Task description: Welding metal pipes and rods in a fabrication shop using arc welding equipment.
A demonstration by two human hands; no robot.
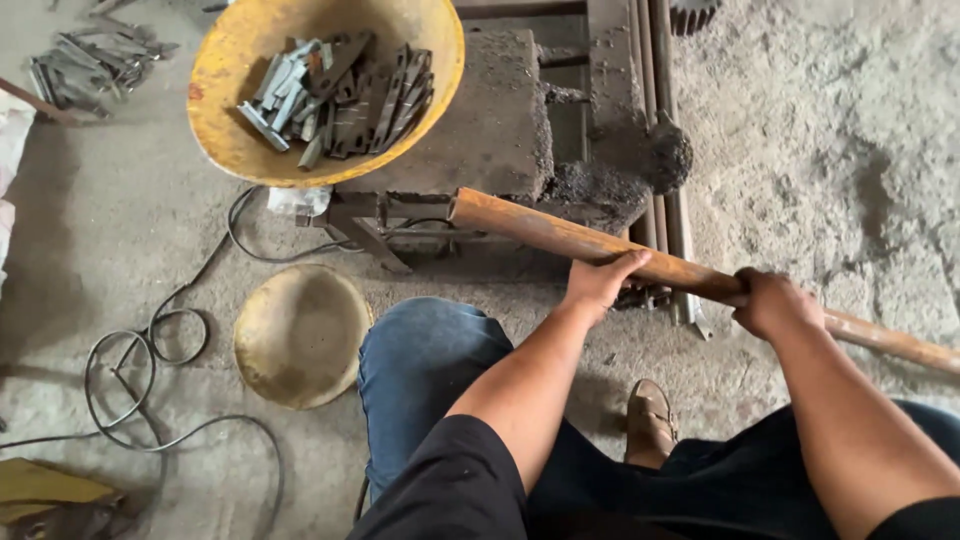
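Gripping a rusty pipe (560,236), left hand (598,283) and right hand (775,303) wrap fingers around it below a yellow bowl (225,75).

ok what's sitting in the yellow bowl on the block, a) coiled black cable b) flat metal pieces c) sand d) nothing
b: the yellow bowl holds a heap of flat metal pieces, grey and dark; the black cable lies on the floor instead.
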